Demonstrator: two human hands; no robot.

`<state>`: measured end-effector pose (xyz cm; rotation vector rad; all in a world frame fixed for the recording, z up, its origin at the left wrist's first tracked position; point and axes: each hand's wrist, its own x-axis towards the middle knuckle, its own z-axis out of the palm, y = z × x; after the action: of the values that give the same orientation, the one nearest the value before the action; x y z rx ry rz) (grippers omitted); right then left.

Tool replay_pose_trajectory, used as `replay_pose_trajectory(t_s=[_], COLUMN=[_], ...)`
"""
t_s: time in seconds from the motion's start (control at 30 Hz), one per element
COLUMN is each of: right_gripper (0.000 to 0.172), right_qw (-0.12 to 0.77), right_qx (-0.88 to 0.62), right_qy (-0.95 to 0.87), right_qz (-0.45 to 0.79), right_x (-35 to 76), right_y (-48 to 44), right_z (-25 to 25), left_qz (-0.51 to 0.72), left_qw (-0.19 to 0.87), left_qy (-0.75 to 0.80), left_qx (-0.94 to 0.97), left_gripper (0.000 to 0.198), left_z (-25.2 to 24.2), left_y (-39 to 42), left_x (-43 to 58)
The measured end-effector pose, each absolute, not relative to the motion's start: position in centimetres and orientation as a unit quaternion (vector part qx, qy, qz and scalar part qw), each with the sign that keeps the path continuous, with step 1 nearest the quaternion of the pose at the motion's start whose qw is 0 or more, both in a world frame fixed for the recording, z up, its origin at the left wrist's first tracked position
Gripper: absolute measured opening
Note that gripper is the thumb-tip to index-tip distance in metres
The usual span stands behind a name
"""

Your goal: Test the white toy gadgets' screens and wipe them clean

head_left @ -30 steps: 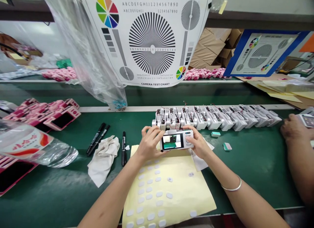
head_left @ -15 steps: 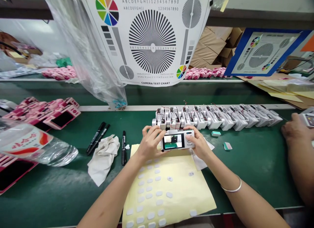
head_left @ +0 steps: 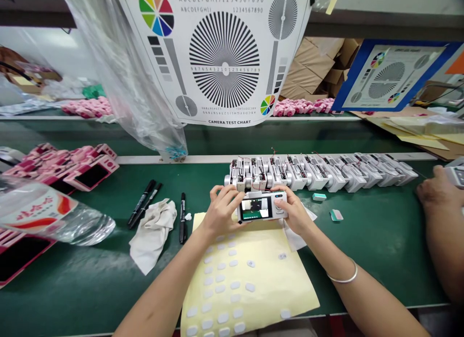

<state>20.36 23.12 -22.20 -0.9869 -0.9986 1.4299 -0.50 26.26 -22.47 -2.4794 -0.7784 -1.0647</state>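
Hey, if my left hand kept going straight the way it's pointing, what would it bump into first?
Your left hand is on the handheld camera; just past it, the nearest opened silver unit in the row looks first, though depth is hard to judge.

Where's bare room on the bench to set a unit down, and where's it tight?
Bare green bench lies between the yellow sticker sheet and the co-worker's arm, and another patch left of the sheet, below the white cloth. It's crowded along the row of camera units.
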Motion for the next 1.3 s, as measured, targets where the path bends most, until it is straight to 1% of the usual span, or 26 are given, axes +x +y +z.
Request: replay_pose_trajectory(t_s=[0.27,0.8,1.3], right_gripper=[0.034,0.031,0.034], right_qw=[0.531,0.527,0.528], right_qx=[-0.420,-0.385,-0.392], right_qy=[-0.425,-0.415,-0.416], right_qz=[0.600,0.634,0.628], right_x=[20.46,20.65,20.63], right_y=[23.15,23.43,23.24], right_z=[-22.28,-22.37,-22.32], left_qz=[-0.374,-0.372,-0.370], left_qw=[0.167,0.159,0.163], left_qy=[-0.275,-0.284,-0.287], left_qx=[-0.870,-0.869,-0.869], left_gripper=[0.043,0.043,0.043], left_z=[-22.50,-22.51,-22.56], left_y=[26.35,26.45,26.46], left_x=[-0.57,-0.70,-0.71])
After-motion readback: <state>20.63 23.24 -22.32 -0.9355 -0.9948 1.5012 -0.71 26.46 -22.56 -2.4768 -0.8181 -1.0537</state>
